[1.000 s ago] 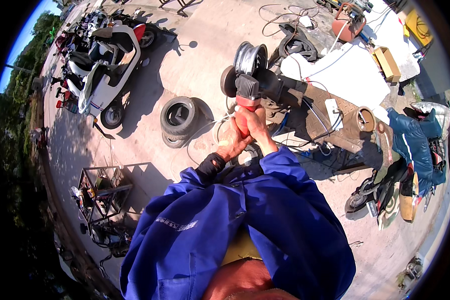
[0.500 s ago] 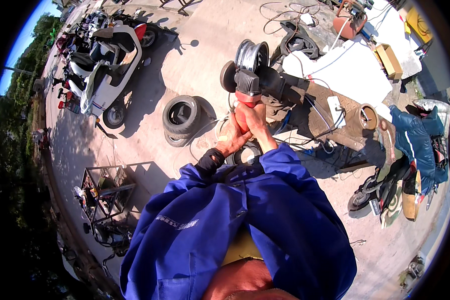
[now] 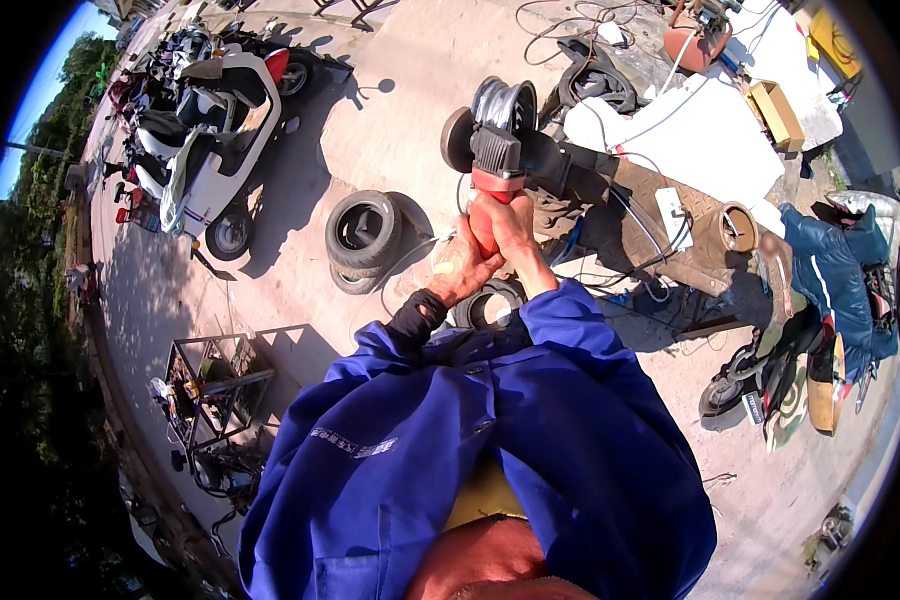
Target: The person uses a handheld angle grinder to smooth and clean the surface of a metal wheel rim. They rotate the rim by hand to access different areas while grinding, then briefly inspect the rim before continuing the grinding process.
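Note:
An angle grinder [image 3: 496, 152] with a dark grey head and red body is held out in front of my chest. My right hand [image 3: 515, 235] wraps round the red body, high up. Lower down and to the left, my left hand [image 3: 460, 268] closes on the same body. A dark round disc [image 3: 457, 140] shows at the left of the head. Just beyond is a silver metal wheel rim [image 3: 510, 105], beside a dark cylindrical part [image 3: 548, 160]. Whether the disc touches the rim cannot be told.
Stacked tyres [image 3: 362, 235] lie left of my hands, and another tyre [image 3: 495, 303] lies below them. A rusty metal bench [image 3: 660, 215] with cables is on the right. Scooters [image 3: 210, 150] stand far left, a metal frame cart [image 3: 215, 390] nearer. White sheets [image 3: 700, 140] lie far right.
Almost nothing differs. My hands and the grinder stay against the rim area, with only a very slight shift of the hands and sleeves.

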A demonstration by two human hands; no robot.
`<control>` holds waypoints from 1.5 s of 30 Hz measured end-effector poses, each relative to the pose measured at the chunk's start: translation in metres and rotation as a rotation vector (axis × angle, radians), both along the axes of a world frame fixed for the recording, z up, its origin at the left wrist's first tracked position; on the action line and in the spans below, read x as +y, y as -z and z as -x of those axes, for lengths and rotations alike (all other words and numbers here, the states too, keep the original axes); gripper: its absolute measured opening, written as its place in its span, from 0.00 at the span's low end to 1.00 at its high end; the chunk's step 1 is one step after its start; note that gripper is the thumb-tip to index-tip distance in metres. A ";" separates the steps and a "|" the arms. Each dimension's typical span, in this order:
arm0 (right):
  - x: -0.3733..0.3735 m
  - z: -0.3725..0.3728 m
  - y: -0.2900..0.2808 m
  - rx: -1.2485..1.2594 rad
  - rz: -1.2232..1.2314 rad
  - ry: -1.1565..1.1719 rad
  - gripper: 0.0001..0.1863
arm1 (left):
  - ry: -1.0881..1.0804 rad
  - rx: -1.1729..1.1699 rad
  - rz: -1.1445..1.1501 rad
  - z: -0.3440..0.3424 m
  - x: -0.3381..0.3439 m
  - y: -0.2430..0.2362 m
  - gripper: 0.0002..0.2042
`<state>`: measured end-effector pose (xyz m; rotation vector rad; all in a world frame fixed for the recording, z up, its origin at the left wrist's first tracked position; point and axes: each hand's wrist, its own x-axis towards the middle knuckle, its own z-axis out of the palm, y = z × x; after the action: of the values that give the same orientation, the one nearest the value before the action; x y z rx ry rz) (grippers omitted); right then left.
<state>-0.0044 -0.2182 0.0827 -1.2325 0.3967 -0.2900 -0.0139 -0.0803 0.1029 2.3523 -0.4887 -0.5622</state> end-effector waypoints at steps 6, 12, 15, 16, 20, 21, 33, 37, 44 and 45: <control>0.005 0.018 0.011 0.043 -0.008 -0.031 0.20 | -0.016 0.078 0.040 0.019 0.006 0.002 0.39; 0.008 0.017 0.009 0.046 -0.046 -0.023 0.19 | -0.006 0.051 0.013 0.016 0.008 0.002 0.39; 0.002 -0.005 -0.001 -0.021 -0.021 0.034 0.21 | -0.012 0.066 -0.006 -0.003 0.001 -0.014 0.40; -0.001 -0.010 -0.006 -0.010 -0.044 0.016 0.21 | -0.002 0.040 0.006 -0.009 -0.001 -0.012 0.39; -0.004 -0.008 -0.009 0.007 -0.030 -0.008 0.21 | 0.019 0.008 0.026 -0.009 0.001 -0.001 0.38; 0.000 -0.006 0.000 -0.021 -0.034 0.022 0.20 | 0.028 -0.010 0.020 -0.005 0.002 0.001 0.38; -0.006 -0.010 -0.029 0.075 0.100 -0.001 0.17 | 0.001 0.067 0.128 -0.016 -0.002 0.000 0.36; -0.008 -0.011 -0.029 0.084 0.106 -0.035 0.18 | -0.001 0.087 0.139 -0.015 -0.002 -0.007 0.37; 0.009 0.011 -0.011 0.096 0.022 -0.018 0.18 | -0.006 0.104 0.088 0.011 0.010 -0.014 0.41; 0.009 0.008 -0.012 0.100 0.022 -0.016 0.18 | -0.015 0.120 0.094 0.009 0.010 -0.015 0.41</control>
<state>-0.0128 -0.2096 0.0948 -1.2746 0.4710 -0.2204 -0.0231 -0.0708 0.1174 2.2167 -0.4327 -0.6550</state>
